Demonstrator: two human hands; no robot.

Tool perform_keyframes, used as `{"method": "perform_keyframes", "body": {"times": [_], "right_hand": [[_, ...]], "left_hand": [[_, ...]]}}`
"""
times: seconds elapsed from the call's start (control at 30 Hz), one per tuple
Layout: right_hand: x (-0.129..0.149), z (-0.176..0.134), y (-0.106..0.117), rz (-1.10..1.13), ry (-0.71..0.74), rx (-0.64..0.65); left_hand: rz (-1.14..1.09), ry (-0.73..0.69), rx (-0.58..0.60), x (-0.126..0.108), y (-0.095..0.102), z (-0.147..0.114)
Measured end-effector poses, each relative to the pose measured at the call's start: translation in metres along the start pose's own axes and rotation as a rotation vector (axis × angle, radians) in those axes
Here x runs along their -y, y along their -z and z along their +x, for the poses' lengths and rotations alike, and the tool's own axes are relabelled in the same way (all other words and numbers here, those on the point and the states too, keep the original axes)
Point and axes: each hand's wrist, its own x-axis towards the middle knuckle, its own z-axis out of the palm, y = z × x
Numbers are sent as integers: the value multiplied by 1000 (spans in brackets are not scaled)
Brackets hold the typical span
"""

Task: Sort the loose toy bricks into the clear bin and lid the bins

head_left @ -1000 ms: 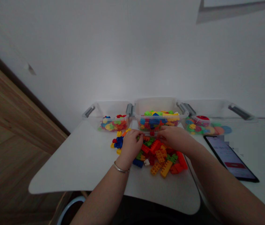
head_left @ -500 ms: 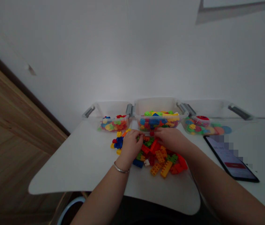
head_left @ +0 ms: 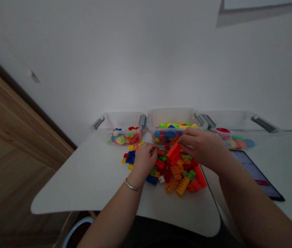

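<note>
My right hand [head_left: 204, 148] pinches a long red-orange toy brick [head_left: 174, 151] at its upper end. The brick is tilted just above the pile of loose building bricks [head_left: 176, 172]. At the pile's left side is my left hand [head_left: 146, 156], wearing a silver bangle, its fingers curled together; whatever they hold is hidden. Left of that hand, a cluster of blue, yellow and red pieces [head_left: 130, 157] lies on the white table [head_left: 89, 175]. Orange, red, green and dark blue bricks make up the pile, with a small white one [head_left: 161, 179] near its front.
Three clear plastic boxes line the wall: a left box [head_left: 121, 119] with mixed pieces, a middle box [head_left: 171, 113] filled with bricks, and a right box [head_left: 233, 119] with round pieces. A phone [head_left: 260, 179] lies to the right. Wooden panelling [head_left: 14, 137] stands at far left.
My right hand has come up and back to the right from the pile's far side, with the red-orange brick now in its fingers. My left hand has barely moved.
</note>
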Motion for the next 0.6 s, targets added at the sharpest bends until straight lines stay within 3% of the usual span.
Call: {"method": "perform_keyframes", "body": {"times": [0.13, 0.27, 0.37, 0.6], "right_hand": [[-28, -4, 6, 97, -288, -378], [-59, -6, -3, 307, -618, -565], [-74, -7, -14, 371, -782, -561], [-77, -5, -39, 319, -896, -441]], "left_hand": [[-17, -1, -12, 1, -1, 0], [-26, -1, -7, 2, -2, 0], [-24, -3, 6, 3, -2, 0], [-32, 1, 11, 1, -1, 0]]}}
